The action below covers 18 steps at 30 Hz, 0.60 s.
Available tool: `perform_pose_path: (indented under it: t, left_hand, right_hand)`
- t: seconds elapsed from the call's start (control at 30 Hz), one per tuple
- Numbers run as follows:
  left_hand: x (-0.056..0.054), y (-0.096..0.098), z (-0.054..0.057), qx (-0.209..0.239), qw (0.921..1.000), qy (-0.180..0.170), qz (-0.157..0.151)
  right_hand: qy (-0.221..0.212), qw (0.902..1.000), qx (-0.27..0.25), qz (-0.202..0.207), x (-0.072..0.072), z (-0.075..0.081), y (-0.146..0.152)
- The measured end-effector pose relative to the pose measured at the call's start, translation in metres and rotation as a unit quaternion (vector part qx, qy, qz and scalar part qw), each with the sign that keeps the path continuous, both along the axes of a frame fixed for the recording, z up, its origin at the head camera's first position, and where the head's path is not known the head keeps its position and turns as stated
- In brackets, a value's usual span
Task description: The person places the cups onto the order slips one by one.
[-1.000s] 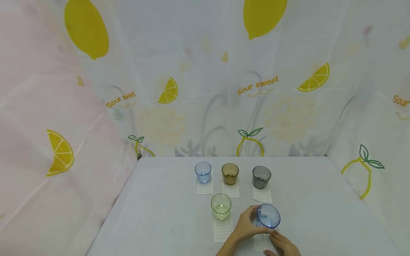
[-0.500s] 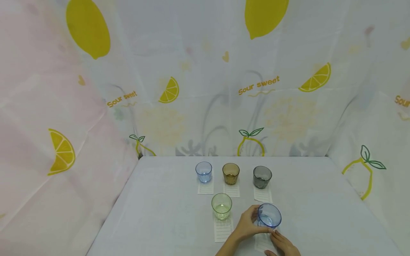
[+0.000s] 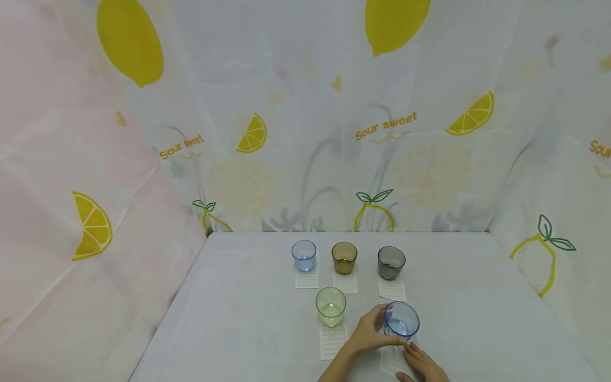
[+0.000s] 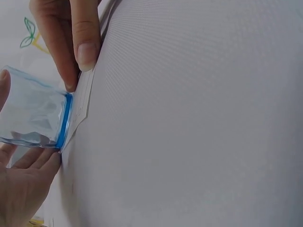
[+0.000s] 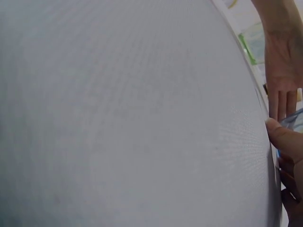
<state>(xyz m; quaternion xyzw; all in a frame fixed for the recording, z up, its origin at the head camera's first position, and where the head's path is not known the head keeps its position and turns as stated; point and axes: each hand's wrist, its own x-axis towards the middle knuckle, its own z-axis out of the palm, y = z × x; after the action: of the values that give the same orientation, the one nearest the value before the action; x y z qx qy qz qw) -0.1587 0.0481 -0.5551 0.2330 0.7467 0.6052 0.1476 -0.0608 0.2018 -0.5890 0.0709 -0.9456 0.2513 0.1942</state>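
My left hand (image 3: pixel 369 334) holds a clear blue glass (image 3: pixel 402 318) with its thumb across the front and fingers round the far side. In the left wrist view the glass (image 4: pixel 35 109) stands on its thick blue base, at the end of a white lined paper slip (image 4: pixel 84 97). My right hand (image 3: pixel 422 363) lies close by at the front right. Its extended fingers (image 4: pixel 86 54) rest on the slip, one fingertip right at the glass's base. Part of the slip is hidden under the hands. The right wrist view shows the left hand (image 5: pixel 284 66) at the right edge.
Behind stand a light blue glass (image 3: pixel 304 257), an amber glass (image 3: pixel 344 258) and a grey glass (image 3: pixel 391 263), each with a lined slip before it. Left of my hands is a green glass (image 3: pixel 330 307) with its slip (image 3: pixel 333 344). A lemon-print curtain (image 3: pixel 305 106) encloses the white table (image 3: pixel 238 318).
Hands and glass stay almost in place; the head view shifts only slightly.
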Motion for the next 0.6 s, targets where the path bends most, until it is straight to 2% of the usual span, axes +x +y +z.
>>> perform_pose_path:
  t: [0.17,0.33,0.47,0.6]
  left_hand:
    - [-0.002,-0.001,-0.002,-0.002,0.9999,-0.008,-0.011]
    - [-0.003,-0.002,0.003,-0.019,0.9997,-0.007,-0.015]
    - [-0.002,-0.004,0.012,-0.043,0.9988,0.022,-0.009]
    - [-0.003,-0.010,0.031,-0.030,0.9984,0.045,-0.012]
  right_hand:
    - [-0.024,0.9997,-0.001,-0.009,0.001,0.002,-0.001]
    - [0.005,0.9999,-0.012,-0.004,0.001,-0.001,0.000]
    - [0.031,0.9992,-0.027,-0.001,0.002,-0.002,0.002]
    - [0.050,0.9976,-0.043,-0.020,0.002,0.002,0.007]
